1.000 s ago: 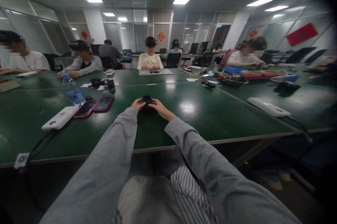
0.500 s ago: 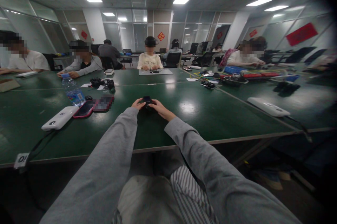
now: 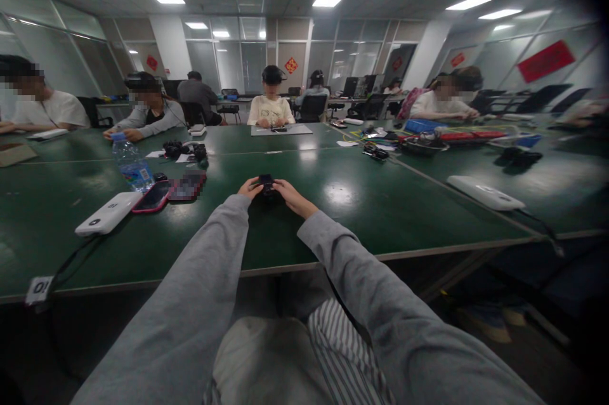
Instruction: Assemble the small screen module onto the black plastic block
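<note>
Device (image 3: 267,184), black: pinched between left grip (image 3: 248,188) and right grip (image 3: 290,196). Bottle (image 3: 132,165): left of both. Worktop (image 3: 404,208): beneath.

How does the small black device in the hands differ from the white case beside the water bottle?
The small black device is dark; the white case is pale. The device is compact, while the case is larger and elongated. The device is held between the left grip and right grip; the case lies flat, untouched. Both are on or over the green table.
</note>
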Available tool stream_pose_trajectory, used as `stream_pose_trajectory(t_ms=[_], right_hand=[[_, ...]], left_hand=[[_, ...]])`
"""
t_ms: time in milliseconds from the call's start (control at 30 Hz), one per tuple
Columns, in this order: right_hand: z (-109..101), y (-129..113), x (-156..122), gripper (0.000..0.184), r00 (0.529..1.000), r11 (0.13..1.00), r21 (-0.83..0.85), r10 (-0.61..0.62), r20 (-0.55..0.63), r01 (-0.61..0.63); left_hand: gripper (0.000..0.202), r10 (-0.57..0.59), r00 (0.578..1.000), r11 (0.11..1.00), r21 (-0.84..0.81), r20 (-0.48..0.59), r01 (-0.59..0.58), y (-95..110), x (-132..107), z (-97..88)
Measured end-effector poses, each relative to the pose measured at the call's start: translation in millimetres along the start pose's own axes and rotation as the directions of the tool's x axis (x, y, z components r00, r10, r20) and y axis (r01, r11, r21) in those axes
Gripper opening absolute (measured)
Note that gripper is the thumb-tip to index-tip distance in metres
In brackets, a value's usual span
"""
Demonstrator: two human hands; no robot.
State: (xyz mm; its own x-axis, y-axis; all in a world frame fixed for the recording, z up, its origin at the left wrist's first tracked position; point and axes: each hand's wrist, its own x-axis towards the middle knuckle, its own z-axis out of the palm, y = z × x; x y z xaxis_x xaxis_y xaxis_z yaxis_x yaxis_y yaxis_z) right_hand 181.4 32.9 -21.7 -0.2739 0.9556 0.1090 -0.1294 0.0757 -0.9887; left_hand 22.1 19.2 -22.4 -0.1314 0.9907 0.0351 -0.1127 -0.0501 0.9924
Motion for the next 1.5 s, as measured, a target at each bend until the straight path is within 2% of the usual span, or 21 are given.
stream_pose_trajectory(t_ms=[200, 333, 533, 733, 900, 1067, 1267, 1500], right_hand=[[-2, 5, 7, 0.02, 0.999, 0.999, 0.035, 0.037, -0.013, -0.036], [-3, 4, 5, 0.024, 1.0, 1.0, 0.03, 0.0, 0.017, -0.001], [-5, 2, 3, 0.028, 0.998, 0.999, 0.047, -0.01, 0.058, 0.007], [-4, 1, 3, 0.025, 0.999, 0.996, 0.083, 0.031, 0.015, -0.032], [-4, -2, 1, 0.027, 0.998, 0.993, 0.1, 0.064, 0.004, -0.064], [-5, -2, 0, 0.033, 0.998, 0.995, 0.085, 0.055, 0.023, -0.057], [-5, -4, -2, 0.033, 0.998, 0.994, 0.103, 0.043, 0.04, -0.047], [-6, -1, -1, 0.037, 0.998, 0.995, 0.091, 0.03, 0.054, -0.035]], left_hand=[[0.047, 0.04, 0.999, 0.999, -0.004, -0.013, -0.04, -2, -1, 2.5], [0.046, 0.04, 0.999, 0.999, 0.022, -0.022, -0.039, 1, -4, 2.7], [0.054, 0.111, 0.992, 0.994, 0.002, 0.061, -0.111, 1, -5, -1.4], [0.053, 0.138, 0.989, 0.99, -0.009, 0.049, -0.138, 1, -10, 1.5], [0.054, 0.101, 0.994, 0.995, 0.008, 0.044, -0.101, 2, -10, 0.9], [0.061, 0.102, 0.993, 0.995, -0.008, 0.067, -0.101, 0, -4, -1.1], [0.06, 0.07, 0.997, 0.997, 0.019, 0.017, -0.07, 1, -3, 0.6], [0.062, 0.077, 0.996, 0.996, 0.051, 0.032, -0.079, 3, -4, 0.2]])
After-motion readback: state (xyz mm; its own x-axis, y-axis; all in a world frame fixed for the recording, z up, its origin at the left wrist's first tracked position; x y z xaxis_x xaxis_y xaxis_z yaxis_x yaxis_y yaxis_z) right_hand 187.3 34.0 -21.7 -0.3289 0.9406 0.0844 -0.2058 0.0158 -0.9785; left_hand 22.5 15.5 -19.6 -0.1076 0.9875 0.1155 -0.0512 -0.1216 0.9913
